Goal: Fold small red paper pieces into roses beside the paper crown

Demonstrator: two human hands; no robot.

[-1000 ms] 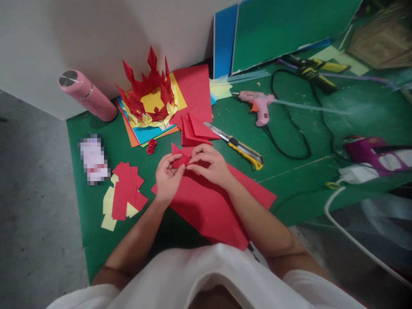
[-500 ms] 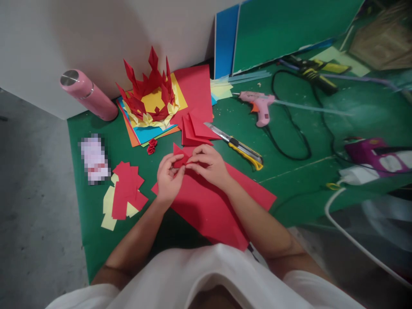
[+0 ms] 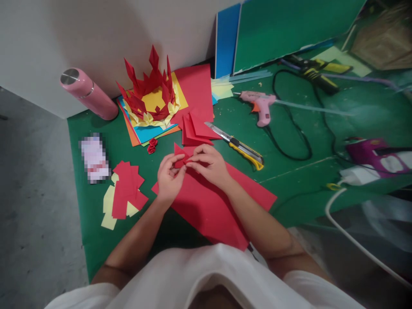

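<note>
My left hand [image 3: 169, 179] and my right hand [image 3: 209, 165] meet above a large red paper sheet [image 3: 219, 204] on the green mat. Between their fingertips they pinch a small folded red paper piece [image 3: 179, 153], with one pointed corner sticking up to the left. Both hands have their fingers curled onto it. Just beyond lies a stack of folded red paper triangles [image 3: 196, 128]. A red and yellow paper crown-like flower [image 3: 149, 96] sits on coloured sheets at the back.
A pink bottle [image 3: 88, 94] lies at the back left. Cut red and yellow squares [image 3: 124, 195] lie left of my hands. A yellow utility knife [image 3: 238, 146], a pink glue gun [image 3: 259, 105] with black cord, and a small red paper curl [image 3: 152, 146] lie nearby.
My fingers have shifted slightly on the small red piece, pressing its fold tighter. Everything else on the mat stays where it was.
</note>
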